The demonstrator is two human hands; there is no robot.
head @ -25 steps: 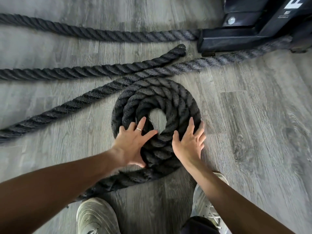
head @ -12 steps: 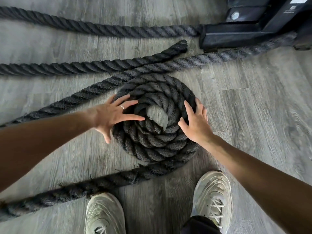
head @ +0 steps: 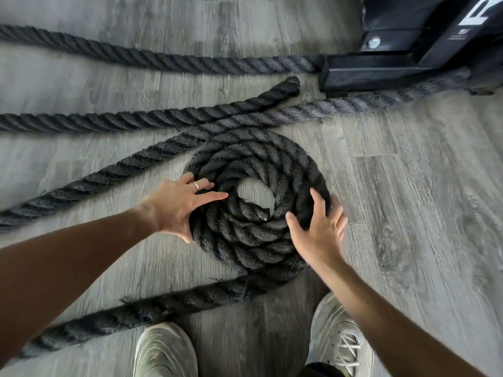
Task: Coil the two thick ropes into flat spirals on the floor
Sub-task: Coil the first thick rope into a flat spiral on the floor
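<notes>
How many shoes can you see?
2. The left shoe is at the bottom middle, beside the loose rope tail; the right shoe is at the bottom right, partly under the right forearm.

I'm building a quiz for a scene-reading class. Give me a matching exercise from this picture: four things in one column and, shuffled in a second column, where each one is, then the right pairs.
Things
1. left hand wearing a silver ring
2. blurred right hand
3. free cut end of a thick dark twisted rope
4. black metal machine base with a bolt

Places
A. top right corner of the floor
B. on the left edge of the dark rope spiral
C. over the spiral's right edge
D. just left of the machine base, beyond the spiral

Pairs: 1-B, 2-C, 3-D, 4-A
</notes>
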